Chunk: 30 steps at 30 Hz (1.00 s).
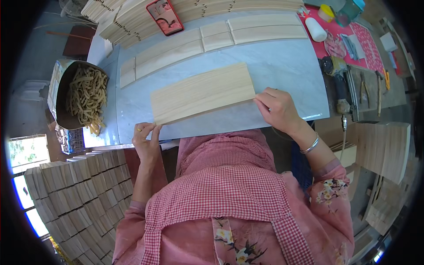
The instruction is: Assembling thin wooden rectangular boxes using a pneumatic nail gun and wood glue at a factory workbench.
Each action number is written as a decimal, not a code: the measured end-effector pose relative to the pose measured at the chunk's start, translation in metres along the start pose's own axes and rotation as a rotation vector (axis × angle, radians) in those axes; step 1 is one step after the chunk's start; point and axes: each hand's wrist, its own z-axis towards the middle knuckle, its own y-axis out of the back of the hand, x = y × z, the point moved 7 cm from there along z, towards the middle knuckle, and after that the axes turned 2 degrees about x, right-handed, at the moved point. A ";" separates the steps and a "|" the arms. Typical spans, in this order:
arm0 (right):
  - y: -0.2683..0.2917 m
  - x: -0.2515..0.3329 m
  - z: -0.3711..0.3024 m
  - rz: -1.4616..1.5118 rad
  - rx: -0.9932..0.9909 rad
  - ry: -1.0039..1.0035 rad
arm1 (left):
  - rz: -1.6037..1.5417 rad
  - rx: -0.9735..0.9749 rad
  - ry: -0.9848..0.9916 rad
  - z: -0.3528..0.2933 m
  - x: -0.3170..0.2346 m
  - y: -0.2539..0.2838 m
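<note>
Workshop clutter rings a pale blue marbled tabletop (291, 64), where a plain rectangular board of light wood (203, 92) sits aslant near the front edge. The left hand (146, 138) has thumb and finger brought together on its near left corner; the right hand (279, 108) pinches its near right corner.

Just beyond runs a row of flat pale wooden panels (216, 37), apart from the board. Behind them, a red-cased phone (164, 17) with a lit picture on its screen stands against stacked thin wooden boards (128, 22).

Well to the left, an open container with a pale outer side (54, 90) brims with tan rubber-like loops (87, 90); whatever marks that side are too small for me to read. Off to the right, a white cylindrical bottle (316, 29) lies on a red patterned covering (367, 39). Nearer are a dark power tool (340, 86) and pliers (364, 88).
</note>
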 end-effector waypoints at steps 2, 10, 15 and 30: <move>0.009 -0.007 0.001 -0.006 -0.020 0.007 | 0.003 -0.033 -0.055 -0.006 -0.012 -0.007; 0.012 -0.012 0.010 -0.010 0.028 -0.025 | 0.583 0.061 -0.198 0.003 -0.072 0.020; 0.021 -0.021 0.001 0.035 -0.010 -0.174 | 0.328 0.029 -0.601 0.027 -0.170 -0.010; 0.158 -0.228 -0.117 -0.734 -0.015 -0.866 | 0.037 0.162 -0.771 0.069 -0.214 -0.112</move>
